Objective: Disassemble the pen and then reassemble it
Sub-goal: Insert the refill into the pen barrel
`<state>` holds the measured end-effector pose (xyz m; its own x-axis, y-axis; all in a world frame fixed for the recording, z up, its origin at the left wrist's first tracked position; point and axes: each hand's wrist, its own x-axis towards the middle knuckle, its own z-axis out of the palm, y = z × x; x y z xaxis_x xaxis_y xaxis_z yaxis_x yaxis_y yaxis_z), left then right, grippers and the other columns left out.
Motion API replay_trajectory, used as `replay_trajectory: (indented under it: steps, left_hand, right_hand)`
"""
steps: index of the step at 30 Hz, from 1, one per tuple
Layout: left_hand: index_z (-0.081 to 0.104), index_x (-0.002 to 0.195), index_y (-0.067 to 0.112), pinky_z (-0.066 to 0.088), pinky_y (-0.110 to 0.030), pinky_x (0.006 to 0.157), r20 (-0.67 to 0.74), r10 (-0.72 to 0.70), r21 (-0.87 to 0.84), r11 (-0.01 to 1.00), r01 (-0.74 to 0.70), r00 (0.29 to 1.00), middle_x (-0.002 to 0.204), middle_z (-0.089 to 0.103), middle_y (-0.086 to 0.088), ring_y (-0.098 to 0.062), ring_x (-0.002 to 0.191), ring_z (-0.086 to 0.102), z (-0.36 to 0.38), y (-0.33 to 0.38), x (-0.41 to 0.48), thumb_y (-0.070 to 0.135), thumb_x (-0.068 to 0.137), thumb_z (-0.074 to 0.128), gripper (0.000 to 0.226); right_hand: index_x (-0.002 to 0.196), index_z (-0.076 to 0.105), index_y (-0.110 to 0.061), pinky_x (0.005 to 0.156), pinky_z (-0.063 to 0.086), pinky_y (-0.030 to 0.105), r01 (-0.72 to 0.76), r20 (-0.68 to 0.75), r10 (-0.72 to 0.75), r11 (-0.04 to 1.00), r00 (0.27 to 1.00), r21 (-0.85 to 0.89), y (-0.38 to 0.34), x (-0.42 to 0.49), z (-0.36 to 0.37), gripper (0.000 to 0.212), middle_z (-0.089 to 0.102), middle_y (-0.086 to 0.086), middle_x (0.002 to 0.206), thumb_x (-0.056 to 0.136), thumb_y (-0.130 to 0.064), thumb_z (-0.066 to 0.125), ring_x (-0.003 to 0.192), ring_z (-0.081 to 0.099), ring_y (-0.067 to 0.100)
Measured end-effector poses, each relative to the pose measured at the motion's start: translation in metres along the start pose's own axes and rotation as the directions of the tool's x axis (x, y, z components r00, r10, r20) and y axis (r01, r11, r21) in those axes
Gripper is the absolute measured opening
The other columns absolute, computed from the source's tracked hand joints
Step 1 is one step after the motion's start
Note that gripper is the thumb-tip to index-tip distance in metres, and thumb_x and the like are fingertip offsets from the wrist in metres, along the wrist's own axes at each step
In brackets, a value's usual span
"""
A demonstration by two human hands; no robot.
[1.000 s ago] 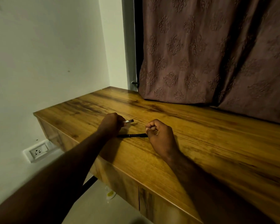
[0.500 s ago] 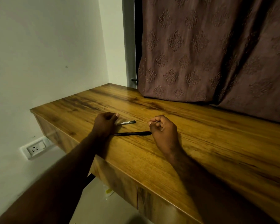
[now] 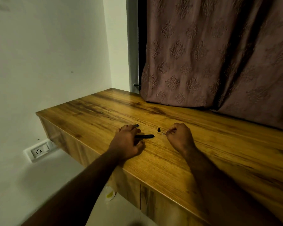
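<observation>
The pen lies in pieces on the wooden desk [image 3: 170,160]. My left hand [image 3: 127,141] rests over the left end of the black barrel [image 3: 145,136], fingers curled on it. A short silver and black piece [image 3: 136,125] pokes out just behind that hand's fingers. A tiny black piece [image 3: 158,130] lies loose between my hands. My right hand [image 3: 180,137] is closed, pinching a thin small metal part [image 3: 163,133] at its fingertips, just above the desk. What exactly that part is, I cannot tell.
A patterned mauve curtain [image 3: 211,54] hangs onto the back of the desk. A white wall with a socket [image 3: 38,150] is on the left. The desk's front edge runs diagonally under my forearms, with cabinet doors [image 3: 153,203] and the floor below.
My right hand has pulled away to the right from the barrel's end, and a tiny black piece now lies between the hands. My left hand has shifted onto the barrel.
</observation>
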<state>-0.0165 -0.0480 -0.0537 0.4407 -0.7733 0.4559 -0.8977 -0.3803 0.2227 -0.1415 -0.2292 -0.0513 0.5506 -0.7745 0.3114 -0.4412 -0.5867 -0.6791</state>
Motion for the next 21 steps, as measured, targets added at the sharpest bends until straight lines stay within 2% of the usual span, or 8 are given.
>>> replay_trajectory:
  steps: [4, 10, 14, 18, 21]
  left_hand:
    - [0.063, 0.112, 0.020, 0.042, -0.039, 0.090, 0.034, -0.025, -0.024, 0.999, 0.025, 0.999, 0.118, 0.060, -0.007, -0.026, 0.111, 0.052, 0.0036, -0.0046, 0.0028, 0.046, 0.078, 0.048, 0.046]
    - [0.067, 0.102, 0.020, 0.048, -0.041, 0.086, 0.021, -0.008, -0.064, 0.998, 0.009, 1.000, 0.108, 0.064, -0.009, -0.027, 0.105, 0.056, 0.0063, -0.0080, 0.0046, 0.039, 0.082, 0.050, 0.033]
    - [0.068, 0.102, 0.020, 0.047, -0.042, 0.088, 0.019, -0.013, -0.094, 0.995, 0.015, 1.000, 0.109, 0.064, -0.008, -0.026, 0.106, 0.055, 0.0064, -0.0081, 0.0063, 0.029, 0.085, 0.056, 0.022]
    - [0.069, 0.100, 0.018, 0.048, -0.040, 0.088, 0.015, -0.023, -0.115, 0.993, 0.025, 1.000, 0.107, 0.065, -0.008, -0.025, 0.104, 0.055, 0.0067, -0.0096, 0.0068, 0.024, 0.087, 0.058, 0.018]
    - [0.067, 0.093, 0.017, 0.048, -0.033, 0.076, -0.025, -0.010, -0.121, 0.993, 0.007, 1.000, 0.096, 0.067, -0.007, -0.024, 0.091, 0.060, 0.0061, -0.0088, 0.0068, 0.023, 0.087, 0.057, 0.013]
  right_hand:
    - [0.099, 0.070, -0.016, 0.091, 0.049, 0.038, 0.048, 0.073, -0.035, 0.980, 0.997, -0.195, -0.0035, -0.0031, -0.0005, 0.028, 0.060, 0.006, 0.111, 0.079, -0.035, 0.069, 0.105, 0.058, 0.027]
    - [0.082, 0.068, -0.018, 0.084, 0.052, 0.038, 0.072, 0.007, -0.073, 0.964, 0.997, -0.258, -0.0067, -0.0020, 0.0051, 0.010, 0.064, 0.006, 0.100, 0.084, -0.027, 0.065, 0.098, 0.060, 0.027]
    - [0.088, 0.068, -0.016, 0.081, 0.051, 0.037, 0.087, -0.004, -0.093, 0.945, 0.996, -0.317, -0.0057, -0.0008, 0.0074, 0.011, 0.066, 0.006, 0.100, 0.087, -0.025, 0.060, 0.096, 0.060, 0.028]
    - [0.091, 0.068, -0.013, 0.079, 0.053, 0.036, 0.049, -0.045, -0.063, 0.962, 0.997, -0.270, -0.0040, 0.0008, 0.0084, 0.015, 0.068, 0.007, 0.096, 0.087, -0.023, 0.058, 0.093, 0.062, 0.028]
    - [0.086, 0.063, -0.015, 0.075, 0.056, 0.039, -0.013, -0.082, 0.002, 0.991, 0.997, -0.136, -0.0040, 0.0011, 0.0066, 0.009, 0.070, 0.005, 0.091, 0.088, -0.022, 0.058, 0.084, 0.064, 0.026]
